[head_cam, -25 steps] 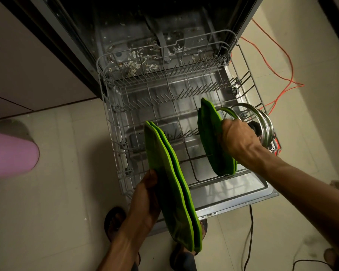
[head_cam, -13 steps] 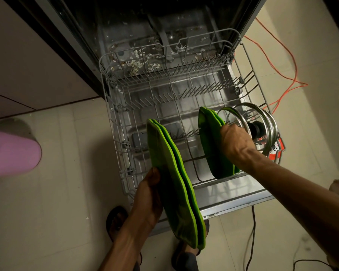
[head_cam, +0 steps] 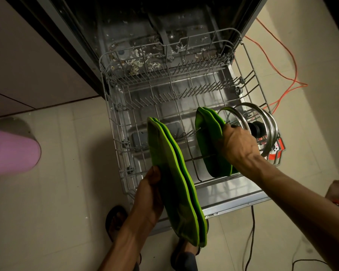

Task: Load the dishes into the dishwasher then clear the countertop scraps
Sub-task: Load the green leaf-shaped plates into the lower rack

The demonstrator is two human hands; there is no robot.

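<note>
Head view: glass lids [head_cam: 262,130] beside racked plates [head_cam: 207,141].

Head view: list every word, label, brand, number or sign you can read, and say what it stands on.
None can be read.
Red and white item behind the rack's right corner, beside the lids: small marks on its white part, too blurred to read.
Green plates, dishwasher door, pink bin: no text visible.
</note>
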